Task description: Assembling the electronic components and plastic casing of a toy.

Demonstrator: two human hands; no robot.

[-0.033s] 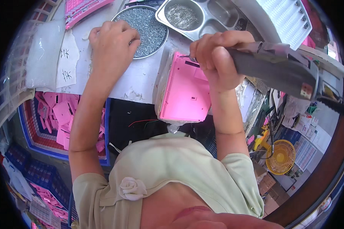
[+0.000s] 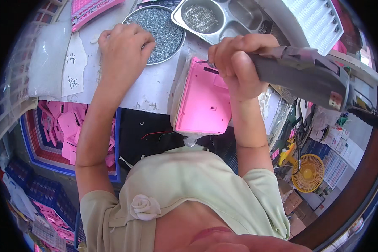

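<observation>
My right hand point(image 2: 241, 63) is wrapped round a dark grey power screwdriver point(image 2: 300, 75). Its thin bit reaches over the top left corner of a pink plastic panel point(image 2: 203, 98). I cannot tell whether the bit touches a screw there. The panel lies in front of me on a block wrapped in clear plastic. At the left rim of a round metal bowl of small screws point(image 2: 166, 31) rests my left hand point(image 2: 124, 48). Its fingers are curled, with their tips hidden under the hand, so what they hold, if anything, does not show.
A steel compartment tray point(image 2: 220, 35) with small metal parts stands behind the panel. Below the table on the left is a blue-rimmed crate point(image 2: 118, 147) of pink parts. Clear plastic bags point(image 2: 50, 63) lie at the far left, and a yellow basket point(image 2: 308, 173) sits lower right.
</observation>
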